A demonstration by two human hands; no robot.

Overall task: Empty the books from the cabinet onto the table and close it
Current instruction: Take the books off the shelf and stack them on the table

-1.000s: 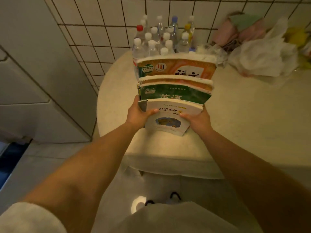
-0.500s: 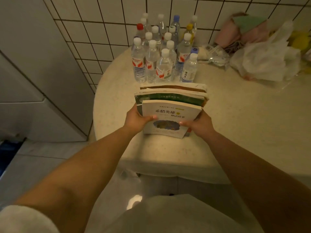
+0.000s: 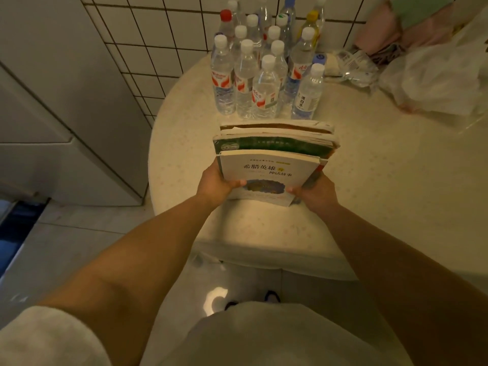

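A stack of books [image 3: 274, 151] lies low over the round cream table [image 3: 383, 180], near its front-left edge. The top book is white with dark Chinese lettering; a green cover and orange-edged books show beneath it. My left hand [image 3: 216, 184] grips the stack's near-left corner, thumb on the top cover. My right hand [image 3: 315, 192] grips the near-right corner the same way. Whether the stack's underside touches the table I cannot tell. The cabinet [image 3: 52, 128], white and panelled, stands to the left of the table.
Several clear water bottles [image 3: 264, 75] stand close behind the books. A white plastic bag [image 3: 435, 80] and pink and green cloth [image 3: 412, 25] lie at the back right. A tiled wall runs behind the table. Pale floor tiles lie below.
The stack has come down from a raised, tilted position to lie nearly flat on the table in front of the bottles. Both hands keep hold of its near corners.
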